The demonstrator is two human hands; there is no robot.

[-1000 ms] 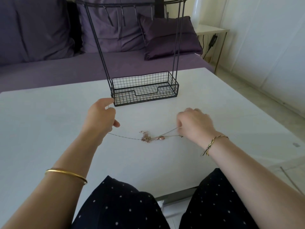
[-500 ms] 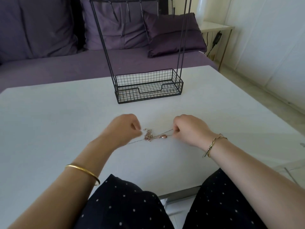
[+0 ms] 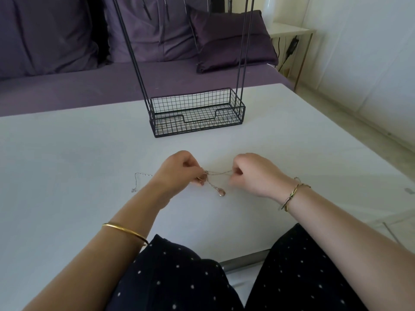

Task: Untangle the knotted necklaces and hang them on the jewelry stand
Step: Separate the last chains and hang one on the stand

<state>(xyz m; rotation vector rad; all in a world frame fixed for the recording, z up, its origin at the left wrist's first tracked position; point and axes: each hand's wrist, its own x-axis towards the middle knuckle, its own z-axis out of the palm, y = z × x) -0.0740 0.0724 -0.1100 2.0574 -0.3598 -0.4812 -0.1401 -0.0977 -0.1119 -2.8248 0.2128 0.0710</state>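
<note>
Item: necklaces (image 3: 215, 186), knotted, over table (image 3: 67, 153), in front of jewelry stand (image 3: 197, 113). I log left grip (image 3: 177, 171) pinching knot (image 3: 206, 173), right grip (image 3: 253, 173) pinching chain (image 3: 221, 172). None hung; untangling, hanging outstanding.

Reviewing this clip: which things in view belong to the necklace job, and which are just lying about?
Job:
- knotted necklaces, pinched by the left hand and the right hand
- jewelry stand

Lying about:
- purple cushion
- sofa
- side table
- white table, only the work surface
</note>
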